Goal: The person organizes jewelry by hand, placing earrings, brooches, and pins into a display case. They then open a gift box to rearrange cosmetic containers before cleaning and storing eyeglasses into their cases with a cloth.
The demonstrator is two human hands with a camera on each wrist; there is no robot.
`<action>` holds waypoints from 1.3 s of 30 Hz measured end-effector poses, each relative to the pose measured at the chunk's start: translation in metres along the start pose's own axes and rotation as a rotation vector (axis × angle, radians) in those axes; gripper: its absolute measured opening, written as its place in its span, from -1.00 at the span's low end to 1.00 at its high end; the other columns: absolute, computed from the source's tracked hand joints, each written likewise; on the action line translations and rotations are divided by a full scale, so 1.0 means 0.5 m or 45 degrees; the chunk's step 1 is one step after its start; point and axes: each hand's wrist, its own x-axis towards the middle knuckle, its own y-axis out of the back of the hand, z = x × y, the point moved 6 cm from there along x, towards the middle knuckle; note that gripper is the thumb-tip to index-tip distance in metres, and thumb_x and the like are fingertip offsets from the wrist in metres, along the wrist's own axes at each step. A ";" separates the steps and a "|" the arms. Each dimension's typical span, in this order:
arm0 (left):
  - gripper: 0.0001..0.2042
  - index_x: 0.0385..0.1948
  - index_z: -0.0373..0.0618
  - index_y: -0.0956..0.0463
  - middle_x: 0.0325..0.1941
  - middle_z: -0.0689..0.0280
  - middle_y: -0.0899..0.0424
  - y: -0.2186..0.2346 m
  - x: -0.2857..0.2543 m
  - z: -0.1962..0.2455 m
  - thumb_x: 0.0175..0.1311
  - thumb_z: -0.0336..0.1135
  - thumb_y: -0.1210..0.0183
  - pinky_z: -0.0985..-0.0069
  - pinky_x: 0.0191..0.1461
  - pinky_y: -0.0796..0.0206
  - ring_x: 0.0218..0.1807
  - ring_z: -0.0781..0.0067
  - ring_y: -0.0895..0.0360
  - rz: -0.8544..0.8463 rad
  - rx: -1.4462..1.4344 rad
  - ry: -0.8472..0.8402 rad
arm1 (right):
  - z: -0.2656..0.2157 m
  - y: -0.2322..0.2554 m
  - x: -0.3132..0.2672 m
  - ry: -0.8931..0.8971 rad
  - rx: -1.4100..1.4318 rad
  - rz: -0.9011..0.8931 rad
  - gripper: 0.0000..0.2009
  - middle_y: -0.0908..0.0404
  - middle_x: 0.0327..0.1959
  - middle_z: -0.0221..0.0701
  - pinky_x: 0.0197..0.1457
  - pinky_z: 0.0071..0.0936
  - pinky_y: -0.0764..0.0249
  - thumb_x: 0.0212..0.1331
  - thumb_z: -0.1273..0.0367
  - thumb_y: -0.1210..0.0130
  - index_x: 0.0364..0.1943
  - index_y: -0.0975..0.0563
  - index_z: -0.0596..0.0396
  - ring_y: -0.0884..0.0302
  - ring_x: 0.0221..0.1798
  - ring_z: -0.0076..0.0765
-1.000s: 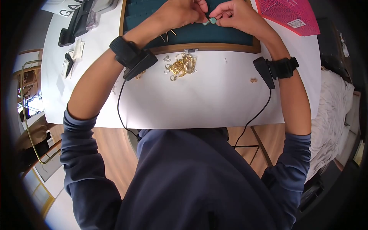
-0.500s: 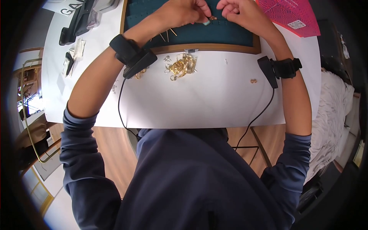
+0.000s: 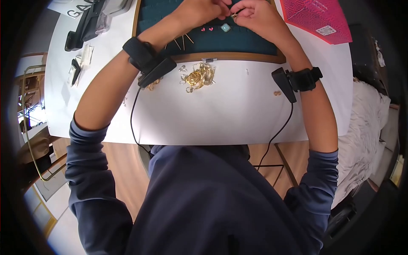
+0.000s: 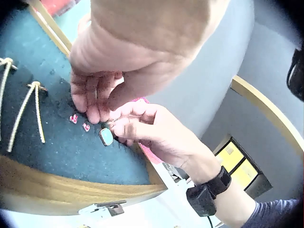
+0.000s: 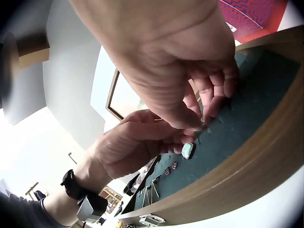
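A square turquoise earring (image 3: 225,27) with a pale border sits in the dark green lining of a wooden jewelry box (image 3: 246,56). Two pink heart earrings (image 4: 80,122) lie in a row beside it. Between thumb and forefinger, my right hand (image 3: 261,19) pinches a small gold-coloured piece (image 3: 234,15) just above the lining. My left hand (image 3: 203,12) reaches in from the left with fingers bent down, its fingertips right at the right hand's. What the left fingertips hold, if anything, I cannot tell. The turquoise earring lies close under both hands in the right wrist view.
Gold chains and rings (image 3: 199,77) are heaped in front of the box. Small gold studs (image 3: 277,93) lie on the right of the white table. Long gold earrings (image 4: 35,102) hang in the box's left part. A pink patterned bag (image 3: 318,21) lies at the back right.
A turquoise earring that was at my fingertips now sits free in the lining. My right hand parted from the left, then came back beside it. Both hands are now farther into the box.
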 end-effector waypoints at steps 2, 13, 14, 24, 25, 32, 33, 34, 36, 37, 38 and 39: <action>-0.87 -0.21 -0.34 -0.58 -0.37 0.26 -0.72 -0.002 0.009 0.003 0.24 -0.64 -0.12 0.56 -0.22 -0.52 -0.34 0.52 -0.65 0.003 -0.128 -0.121 | 0.020 -0.004 0.011 0.037 0.244 0.043 -0.92 -0.73 -0.38 -0.38 -0.21 -0.62 -0.53 0.19 0.52 -0.23 -0.26 -0.64 0.24 -0.67 -0.32 -0.52; -0.91 -0.22 -0.30 -0.67 -0.34 0.26 -0.77 0.024 0.001 0.014 0.29 -0.55 -0.23 0.55 -0.16 -0.52 -0.30 0.51 -0.67 -0.076 -0.102 0.005 | 0.023 0.038 -0.038 -0.310 0.699 0.093 -0.83 -0.70 -0.21 -0.37 -0.14 -0.66 -0.54 0.36 0.39 -0.20 -0.07 -0.56 0.15 -0.64 -0.21 -0.56; -0.91 -0.24 -0.30 -0.69 -0.37 0.26 -0.77 0.022 -0.004 0.022 0.29 -0.52 -0.25 0.54 -0.19 -0.51 -0.33 0.52 -0.66 -0.109 0.115 -0.033 | 0.026 0.042 -0.044 -0.329 0.708 0.126 -0.83 -0.70 -0.21 -0.36 -0.13 -0.65 -0.55 0.38 0.39 -0.19 -0.06 -0.57 0.17 -0.65 -0.20 -0.54; -0.90 -0.29 -0.32 -0.73 -0.43 0.26 -0.78 0.005 -0.015 0.055 0.31 -0.47 -0.29 0.51 -0.23 -0.50 -0.38 0.58 -0.63 -0.047 0.459 -0.209 | 0.050 0.041 -0.070 -0.492 1.201 0.069 -0.88 -0.71 -0.20 -0.31 -0.06 -0.54 -0.59 0.37 0.45 -0.19 -0.11 -0.61 0.20 -0.65 -0.18 -0.46; -0.90 -0.27 -0.32 -0.73 -0.40 0.27 -0.79 0.003 -0.013 0.058 0.32 -0.48 -0.28 0.52 -0.22 -0.50 -0.36 0.58 -0.64 -0.045 0.360 -0.229 | 0.048 0.039 -0.069 -0.502 1.293 0.046 -0.89 -0.71 -0.21 -0.31 -0.06 -0.54 -0.59 0.37 0.46 -0.19 -0.12 -0.62 0.20 -0.65 -0.19 -0.46; -0.79 -0.15 -0.29 -0.72 -0.24 0.31 -0.80 -0.021 -0.011 0.075 0.28 -0.64 -0.14 0.65 -0.14 -0.49 -0.24 0.62 -0.67 -0.185 -0.269 -0.142 | 0.020 0.011 -0.073 -0.641 1.486 -0.052 -0.89 -0.72 -0.24 -0.33 -0.06 -0.49 -0.59 0.38 0.45 -0.15 -0.15 -0.63 0.20 -0.65 -0.21 -0.44; -0.77 -0.15 -0.29 -0.72 -0.24 0.30 -0.80 -0.020 -0.009 0.069 0.26 -0.67 -0.11 0.65 -0.14 -0.49 -0.25 0.62 -0.66 -0.207 -0.248 -0.154 | 0.021 0.009 -0.073 -0.664 1.467 -0.054 -0.89 -0.72 -0.24 -0.33 -0.05 -0.50 -0.59 0.37 0.44 -0.15 -0.15 -0.63 0.19 -0.65 -0.21 -0.44; -0.74 -0.16 -0.30 -0.72 -0.25 0.29 -0.80 -0.020 -0.009 0.066 0.24 -0.70 -0.07 0.65 -0.14 -0.49 -0.26 0.61 -0.66 -0.229 -0.227 -0.165 | 0.022 0.008 -0.073 -0.688 1.449 -0.056 -0.89 -0.72 -0.24 -0.34 -0.05 -0.50 -0.60 0.37 0.44 -0.16 -0.15 -0.63 0.18 -0.65 -0.21 -0.45; -0.69 -0.16 -0.30 -0.72 -0.25 0.29 -0.80 -0.016 -0.010 0.056 0.20 -0.73 -0.03 0.64 -0.15 -0.50 -0.26 0.60 -0.67 -0.240 -0.257 -0.138 | 0.037 0.010 -0.068 -0.664 1.358 -0.080 -0.82 -0.72 -0.17 -0.32 0.03 -0.51 -0.60 0.39 0.40 -0.16 -0.04 -0.62 0.20 -0.66 -0.15 -0.46; -0.67 -0.16 -0.30 -0.72 -0.24 0.28 -0.80 -0.015 -0.011 0.054 0.18 -0.74 0.00 0.64 -0.15 -0.50 -0.26 0.59 -0.67 -0.245 -0.272 -0.126 | 0.047 0.013 -0.064 -0.616 1.283 -0.102 -0.74 -0.72 -0.10 -0.29 0.10 -0.52 -0.60 0.41 0.37 -0.15 0.06 -0.60 0.23 -0.67 -0.08 -0.47; -0.68 -0.16 -0.31 -0.72 -0.25 0.28 -0.79 -0.014 -0.011 0.051 0.19 -0.74 -0.01 0.63 -0.15 -0.50 -0.26 0.59 -0.67 -0.234 -0.259 -0.116 | 0.055 0.016 -0.061 -0.567 1.208 -0.124 -0.67 -0.72 -0.04 -0.27 0.17 -0.52 -0.60 0.43 0.34 -0.14 0.16 -0.59 0.26 -0.68 -0.01 -0.47; -0.69 -0.16 -0.31 -0.72 -0.25 0.28 -0.79 -0.013 -0.011 0.049 0.20 -0.73 -0.02 0.62 -0.16 -0.51 -0.26 0.58 -0.67 -0.223 -0.246 -0.104 | 0.066 0.020 -0.062 -0.545 1.175 -0.102 -0.68 -0.72 -0.05 -0.29 0.17 -0.52 -0.59 0.43 0.35 -0.15 0.15 -0.59 0.25 -0.68 -0.01 -0.48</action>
